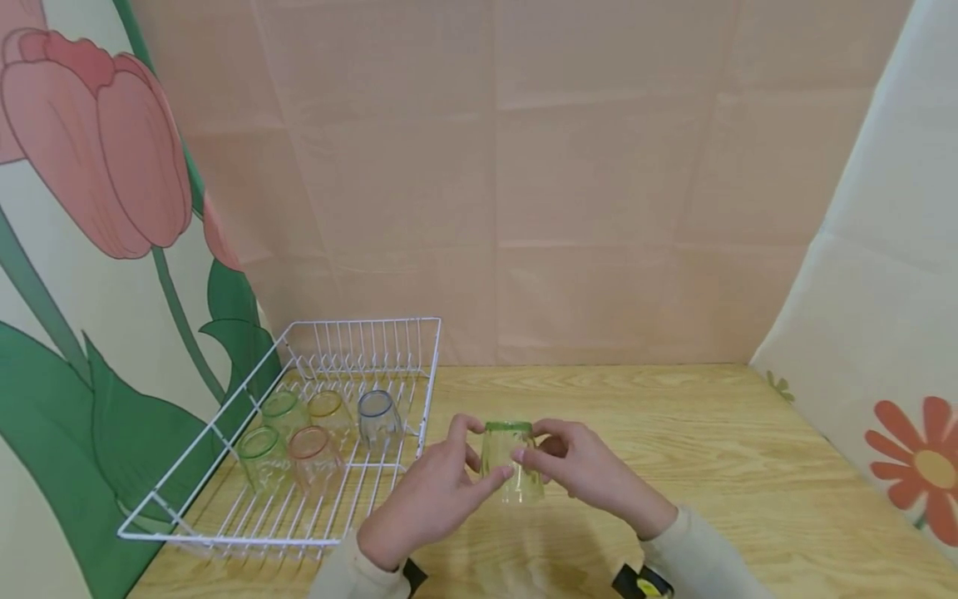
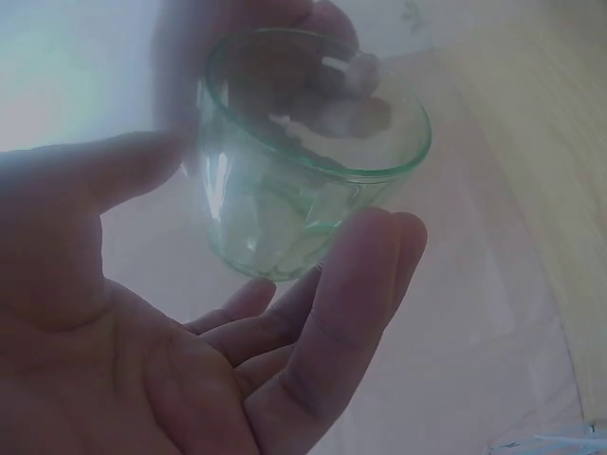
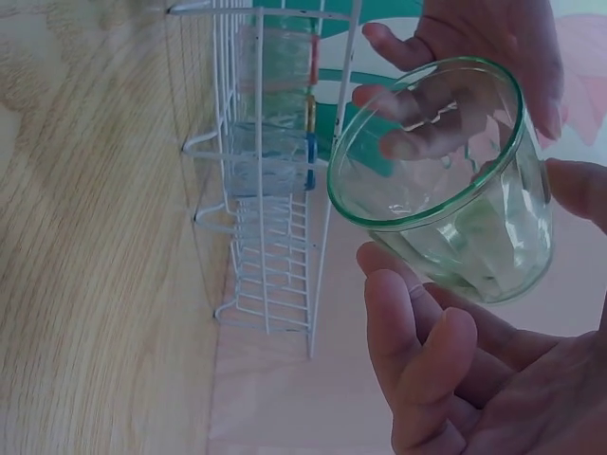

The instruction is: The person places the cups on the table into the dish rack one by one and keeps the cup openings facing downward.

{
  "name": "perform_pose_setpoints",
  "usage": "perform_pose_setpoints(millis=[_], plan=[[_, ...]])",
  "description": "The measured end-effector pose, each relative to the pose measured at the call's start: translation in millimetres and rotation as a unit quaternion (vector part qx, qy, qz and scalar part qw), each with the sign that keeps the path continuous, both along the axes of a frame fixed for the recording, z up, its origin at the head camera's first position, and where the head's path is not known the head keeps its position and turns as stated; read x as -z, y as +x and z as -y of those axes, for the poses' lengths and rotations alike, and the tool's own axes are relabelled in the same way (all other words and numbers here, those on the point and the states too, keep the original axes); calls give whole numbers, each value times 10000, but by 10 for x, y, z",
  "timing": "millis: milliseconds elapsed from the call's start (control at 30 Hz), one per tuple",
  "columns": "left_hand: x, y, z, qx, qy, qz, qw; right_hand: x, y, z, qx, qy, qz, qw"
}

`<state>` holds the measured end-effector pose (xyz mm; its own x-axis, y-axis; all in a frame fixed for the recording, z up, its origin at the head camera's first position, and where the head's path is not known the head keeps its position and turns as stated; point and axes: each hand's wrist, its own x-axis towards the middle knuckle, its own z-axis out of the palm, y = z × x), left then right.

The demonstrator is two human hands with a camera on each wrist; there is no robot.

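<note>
Both hands hold a clear drinking glass with a green rim (image 1: 511, 482) upright above the table, its rim on top. My left hand (image 1: 430, 499) grips it from the left, with the thumb on the near side and the index finger by the rim. From the other side my right hand (image 1: 591, 470) grips it, its thumb on the near side too. In the left wrist view the faceted glass (image 2: 275, 223) tilts in front of the left palm. The right wrist view looks into the open mouth of the glass (image 3: 522, 218), with left fingers showing through it.
A white wire dish rack (image 1: 224, 541) stands on the wooden table (image 1: 718, 499) to the left. Inside are several glasses, among them a blue-rimmed glass (image 1: 379, 424), a red-rimmed glass (image 1: 314, 466) and a yellow-rimmed glass (image 1: 329, 412). A pinkish cloth (image 1: 599, 208) hangs behind.
</note>
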<state>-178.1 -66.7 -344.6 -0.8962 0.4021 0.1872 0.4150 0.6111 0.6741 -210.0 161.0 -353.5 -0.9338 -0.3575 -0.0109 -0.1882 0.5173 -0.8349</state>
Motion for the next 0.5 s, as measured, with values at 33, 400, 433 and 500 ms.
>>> perform_pose_setpoints(millis=[33,400,433,500], plan=[[-6,-1,3,-9,-12,-13,10000,-1,1,0,-15,-13,-27,10000],[-62,-22,44,28,24,97,9999,16,57,25,-274,-67,-502,9983],[-64,-22,47,34,16,68,10000,21,64,26,-328,-57,-591,9977],[-64,-22,50,46,12,27,10000,29,77,29,-392,-35,-721,9966]])
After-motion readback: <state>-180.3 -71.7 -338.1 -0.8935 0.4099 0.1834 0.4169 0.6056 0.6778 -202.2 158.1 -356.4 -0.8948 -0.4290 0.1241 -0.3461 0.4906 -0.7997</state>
